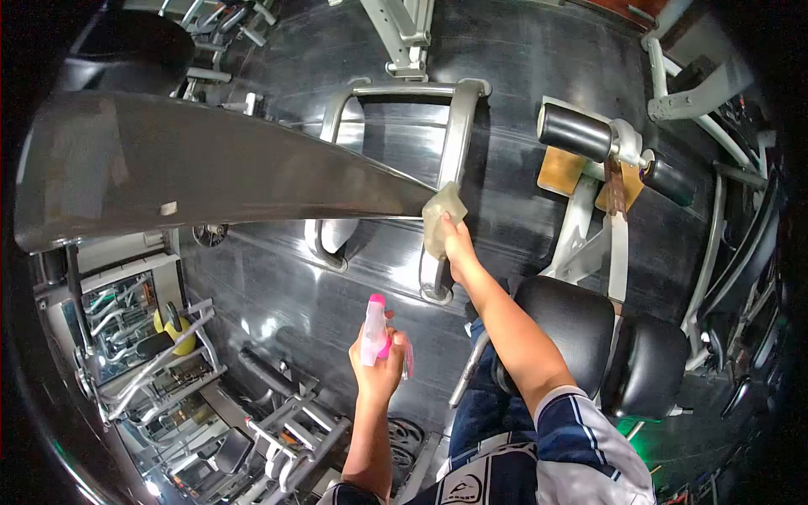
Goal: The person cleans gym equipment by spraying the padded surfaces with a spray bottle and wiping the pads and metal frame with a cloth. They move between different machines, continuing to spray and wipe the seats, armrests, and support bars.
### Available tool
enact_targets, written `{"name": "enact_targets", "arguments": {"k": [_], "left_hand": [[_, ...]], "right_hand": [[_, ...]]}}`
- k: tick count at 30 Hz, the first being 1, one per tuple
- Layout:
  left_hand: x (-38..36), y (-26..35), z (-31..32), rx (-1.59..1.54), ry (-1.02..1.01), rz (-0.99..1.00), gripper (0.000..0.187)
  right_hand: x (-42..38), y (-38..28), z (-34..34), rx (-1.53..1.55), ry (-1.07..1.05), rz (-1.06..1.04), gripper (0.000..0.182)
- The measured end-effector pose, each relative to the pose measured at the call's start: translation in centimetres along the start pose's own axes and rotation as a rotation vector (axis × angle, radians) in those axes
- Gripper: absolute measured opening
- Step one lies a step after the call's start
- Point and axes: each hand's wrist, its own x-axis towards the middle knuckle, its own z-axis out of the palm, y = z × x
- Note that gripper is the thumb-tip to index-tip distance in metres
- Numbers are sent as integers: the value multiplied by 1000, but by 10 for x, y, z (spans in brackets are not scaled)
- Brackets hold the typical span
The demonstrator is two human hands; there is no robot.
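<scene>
My left hand (380, 360) is closed around a spray bottle (373, 328) with a white head, a pink nozzle tip and a pink trigger. The bottle points away from me over the dark floor. With my right arm stretched forward, my right hand (457, 244) grips a pale yellowish cloth (443, 215). The cloth lies against the narrow end of a long, glossy dark panel (252, 168) that reaches in from the left. A small light patch (169, 208) shows on the panel's lower edge.
A grey metal base frame (454, 143) stands on the floor beyond the cloth. To the right are black padded rollers (576, 132) and a black seat pad (566, 328) close to my body. Weight racks, a yellow ball (174, 331) and more machines line the lower left.
</scene>
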Motion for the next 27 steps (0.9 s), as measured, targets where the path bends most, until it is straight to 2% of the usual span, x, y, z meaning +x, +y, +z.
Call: {"name": "enact_targets", "arguments": {"k": [2,3,5,8,11,13,15,18,21,27], "left_hand": [[9,14,6,47,34,-98,26],[13,20,6,50,49,-95,26],[19,29,2,161,26,-151,28],[32,30,-2,116,129,-47,31],[46,33,-7,96,218,26,30],[57,34,-11,88,298,140,29],[64,38,-11,10,299,85,27],[74,37,-10,166,299,198,20],[79,37,-4,270,280,163,19],[86,23,2,175,310,98,19]], "right_hand": [[2,-9,5,66,10,5,52],[3,-11,7,144,35,18,51],[3,-14,5,98,8,-23,50],[10,-17,-3,3,-17,-63,50],[11,-22,-11,134,67,35,54],[9,-30,-15,137,83,-94,57],[10,-32,-19,122,89,-64,58],[10,-27,-17,160,99,-88,59],[2,-33,-15,186,113,-103,56],[-11,-41,-9,199,64,-58,54]]}}
